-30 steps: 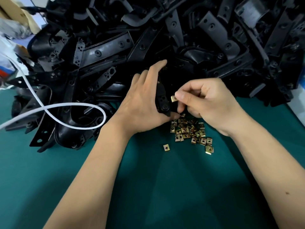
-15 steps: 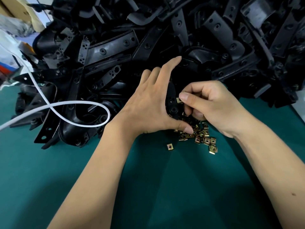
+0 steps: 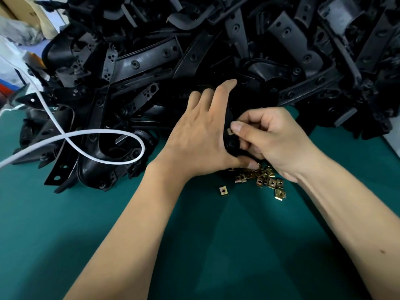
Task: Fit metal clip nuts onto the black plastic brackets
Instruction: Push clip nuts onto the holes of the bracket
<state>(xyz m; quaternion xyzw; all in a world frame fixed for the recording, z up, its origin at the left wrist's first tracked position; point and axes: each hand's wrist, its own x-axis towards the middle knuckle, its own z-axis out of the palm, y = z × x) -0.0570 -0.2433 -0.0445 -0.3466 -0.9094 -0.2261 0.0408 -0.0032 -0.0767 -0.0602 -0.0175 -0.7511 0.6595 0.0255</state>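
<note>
Clip nut (image 3: pixel 229 131) now against bracket (image 3: pixel 232 146)

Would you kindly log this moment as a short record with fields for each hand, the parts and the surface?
left hand: holds a black plastic bracket
right hand: pinches a metal clip nut against the bracket's edge
loose clip nuts: small heap on the green mat, under the hands; one apart
bracket pile: behind the hands
white cable: loops over the pile, left
</note>
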